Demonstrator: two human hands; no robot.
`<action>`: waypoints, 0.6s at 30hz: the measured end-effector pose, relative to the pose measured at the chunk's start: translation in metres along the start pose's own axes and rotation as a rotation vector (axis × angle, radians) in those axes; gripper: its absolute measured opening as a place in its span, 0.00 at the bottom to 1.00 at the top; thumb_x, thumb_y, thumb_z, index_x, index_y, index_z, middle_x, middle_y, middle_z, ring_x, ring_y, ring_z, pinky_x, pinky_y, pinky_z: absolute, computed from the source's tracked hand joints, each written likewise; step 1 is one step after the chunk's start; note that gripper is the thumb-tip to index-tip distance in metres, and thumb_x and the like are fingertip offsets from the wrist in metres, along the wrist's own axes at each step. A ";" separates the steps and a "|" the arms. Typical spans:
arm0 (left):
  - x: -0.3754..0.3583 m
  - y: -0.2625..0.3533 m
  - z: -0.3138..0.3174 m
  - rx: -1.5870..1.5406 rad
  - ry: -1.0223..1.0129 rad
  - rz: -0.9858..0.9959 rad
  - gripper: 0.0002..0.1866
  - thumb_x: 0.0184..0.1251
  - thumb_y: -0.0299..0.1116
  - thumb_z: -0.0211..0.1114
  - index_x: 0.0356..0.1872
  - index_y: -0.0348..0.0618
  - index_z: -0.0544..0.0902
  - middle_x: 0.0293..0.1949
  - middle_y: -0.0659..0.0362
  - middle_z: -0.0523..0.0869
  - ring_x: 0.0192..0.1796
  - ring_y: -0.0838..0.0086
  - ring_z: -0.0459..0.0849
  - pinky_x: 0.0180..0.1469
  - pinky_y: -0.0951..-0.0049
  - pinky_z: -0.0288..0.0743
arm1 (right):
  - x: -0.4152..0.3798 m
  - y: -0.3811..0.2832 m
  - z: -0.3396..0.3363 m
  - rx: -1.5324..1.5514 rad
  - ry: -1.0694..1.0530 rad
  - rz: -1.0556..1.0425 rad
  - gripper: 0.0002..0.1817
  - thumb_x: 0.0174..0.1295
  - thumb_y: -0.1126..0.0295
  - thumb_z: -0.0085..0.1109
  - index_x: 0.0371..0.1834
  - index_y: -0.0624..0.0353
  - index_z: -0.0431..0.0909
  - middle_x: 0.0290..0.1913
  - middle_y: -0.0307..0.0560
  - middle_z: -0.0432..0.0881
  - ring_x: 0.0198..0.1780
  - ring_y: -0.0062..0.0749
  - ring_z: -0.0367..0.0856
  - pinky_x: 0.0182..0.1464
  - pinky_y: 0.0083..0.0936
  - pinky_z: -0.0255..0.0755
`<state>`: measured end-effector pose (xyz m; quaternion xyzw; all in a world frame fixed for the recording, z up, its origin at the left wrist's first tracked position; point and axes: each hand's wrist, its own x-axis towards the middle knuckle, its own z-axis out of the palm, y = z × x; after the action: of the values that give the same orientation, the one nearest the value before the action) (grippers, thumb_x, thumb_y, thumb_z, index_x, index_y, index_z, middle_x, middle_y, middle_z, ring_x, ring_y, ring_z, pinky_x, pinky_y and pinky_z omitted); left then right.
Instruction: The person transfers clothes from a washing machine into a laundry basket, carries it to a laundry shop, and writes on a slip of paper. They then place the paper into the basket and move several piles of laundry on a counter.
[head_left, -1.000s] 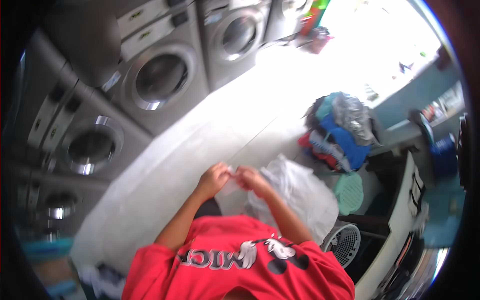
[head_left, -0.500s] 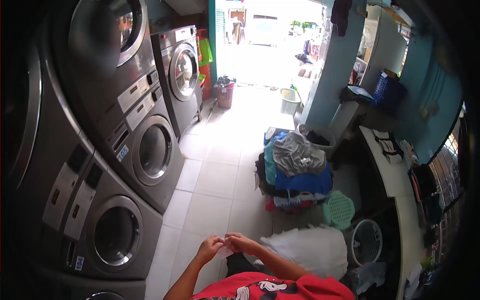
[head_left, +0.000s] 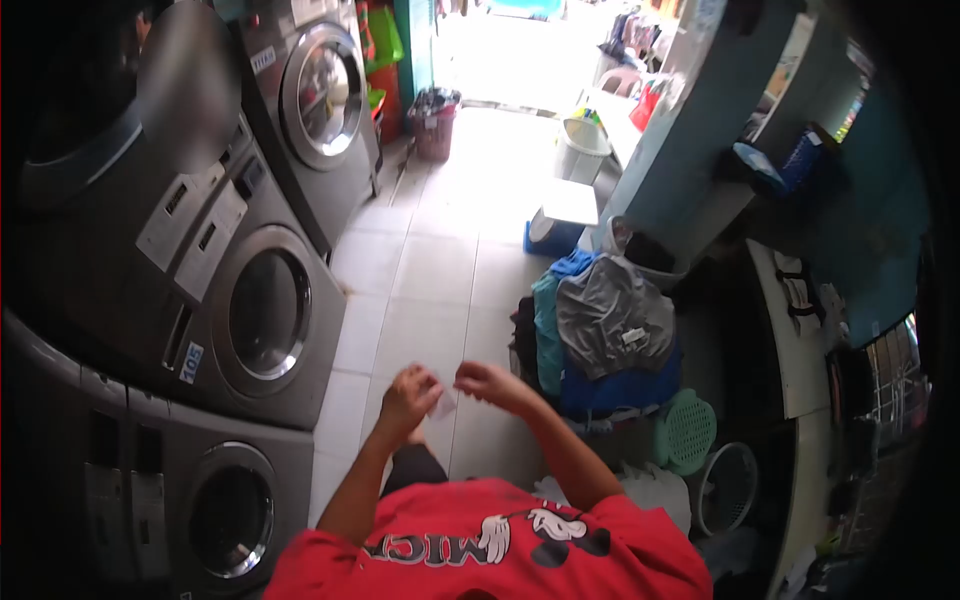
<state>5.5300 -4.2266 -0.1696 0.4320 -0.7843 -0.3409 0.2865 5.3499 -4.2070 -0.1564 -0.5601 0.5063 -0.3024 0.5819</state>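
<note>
My left hand (head_left: 408, 400) is closed on a small, thin, see-through plastic piece (head_left: 446, 403), which hangs from its fingertips over the floor tiles. What the piece contains, if anything, is too faint to make out. Just to the right, my right hand (head_left: 488, 386) has its fingers pinched together, a small gap away from the left. Whether anything is between those fingers is hidden. Beyond and to the right of my hands stands a pile of folded clothes, a grey garment (head_left: 615, 315) on top with a white tag on it.
Stacked front-loading washing machines (head_left: 262, 310) line the left side. At right are a green perforated basket (head_left: 688, 432), a white basket (head_left: 727, 487) and a long counter (head_left: 800, 440). A white-topped blue container (head_left: 555, 232) and a pink bin (head_left: 436, 125) stand ahead, before a bright doorway.
My hands have moved forward and come apart, the plastic piece staying with the left. The view has advanced and tilted down, bringing the clothes pile closer.
</note>
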 end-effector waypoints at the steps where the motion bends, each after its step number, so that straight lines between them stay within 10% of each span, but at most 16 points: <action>1: 0.020 -0.008 -0.003 0.035 0.044 0.054 0.07 0.48 0.34 0.56 0.23 0.40 0.73 0.29 0.53 0.72 0.36 0.59 0.71 0.39 0.66 0.66 | 0.018 -0.004 -0.010 -0.085 0.028 -0.047 0.07 0.51 0.67 0.51 0.28 0.60 0.71 0.19 0.37 0.70 0.21 0.18 0.66 0.22 0.15 0.61; 7: 0.148 -0.040 -0.040 0.131 0.037 0.213 0.06 0.47 0.32 0.56 0.22 0.41 0.72 0.28 0.58 0.72 0.34 0.64 0.71 0.37 0.68 0.66 | 0.116 -0.039 -0.062 -0.327 0.256 -0.032 0.10 0.46 0.69 0.55 0.29 0.63 0.70 0.25 0.50 0.75 0.29 0.38 0.75 0.32 0.25 0.66; 18: 0.381 -0.094 -0.031 0.074 -0.046 0.309 0.04 0.47 0.31 0.56 0.21 0.42 0.73 0.28 0.59 0.73 0.34 0.66 0.71 0.37 0.69 0.67 | 0.276 -0.035 -0.195 -0.271 0.580 -0.038 0.05 0.44 0.74 0.57 0.24 0.63 0.74 0.21 0.43 0.75 0.23 0.21 0.71 0.27 0.18 0.65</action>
<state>5.4222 -4.6048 -0.1657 0.3086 -0.8598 -0.2735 0.3011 5.2607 -4.5343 -0.1651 -0.5324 0.6761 -0.3900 0.3276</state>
